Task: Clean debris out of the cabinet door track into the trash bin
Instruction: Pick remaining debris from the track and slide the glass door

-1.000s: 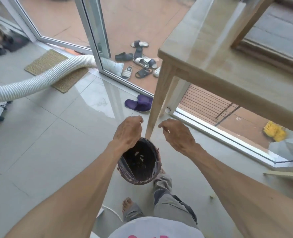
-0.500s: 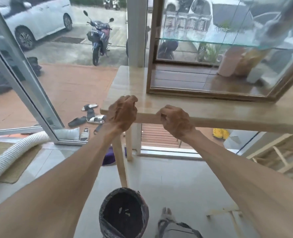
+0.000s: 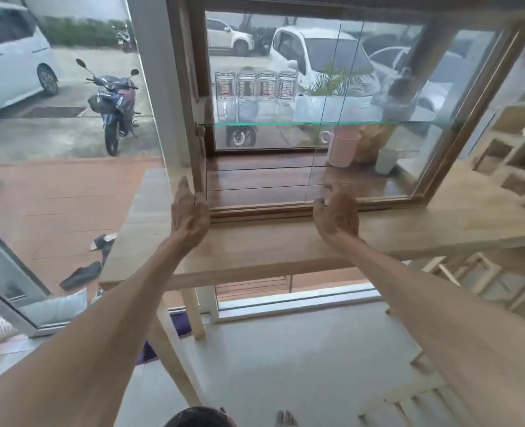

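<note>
Cabinet track (image 3: 261,211); both hands (image 3: 190,208) outstretched.

Outside the glass, a motorcycle (image 3: 113,100) stands parked on the pavement, and a white van (image 3: 9,57) is near it on the left. A white car (image 3: 313,53) is seen through the panes. Four clear jars (image 3: 256,84) stand in a row on a glass shelf (image 3: 286,123). Dark sandals (image 3: 81,275) lie on the red tiles.

Your cabinet (image 3: 310,118) stands on the table (image 3: 439,223) at twelve o'clock; the trash bin (image 3: 198,417) sits at six, on the floor (image 3: 301,359).
</note>
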